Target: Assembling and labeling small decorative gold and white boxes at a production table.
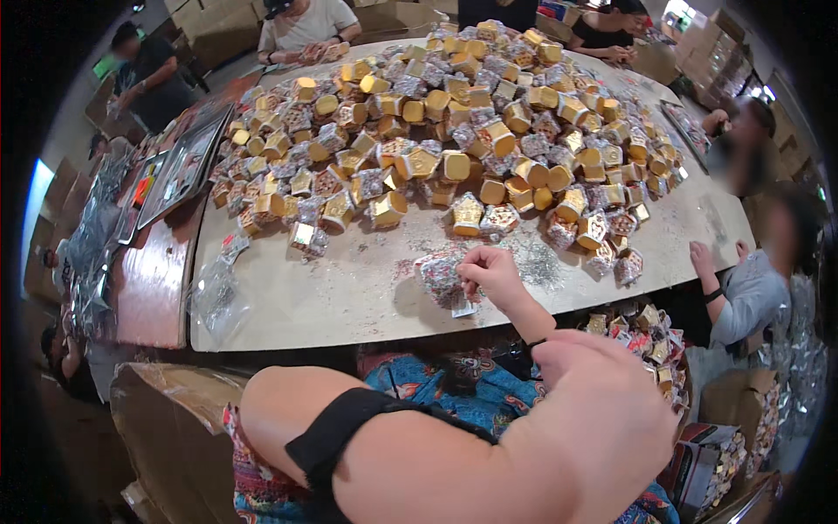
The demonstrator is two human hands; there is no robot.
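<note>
My right hand [493,278] reaches over the near edge of the table, with thumb and fingers pinched at the right side of a small glittery ornament [439,278]. The ornament is mottled red, white and silver, and a white tag [463,305] hangs below it. A dark band circles my right wrist. Very close and blurred, my left hand [602,393] lies across in front of my right forearm; its fingers are hidden. Beyond my right hand spreads a heap of small house-shaped ornaments [456,166] with gold bases and glittery sides.
Loose glitter [541,266] is scattered on the pale table [305,306]. Clear plastic bags [218,297] lie at its left corner. Stacked trays [179,166] stand at left. A filled box [650,345] sits below the table at right. Several people work around the table.
</note>
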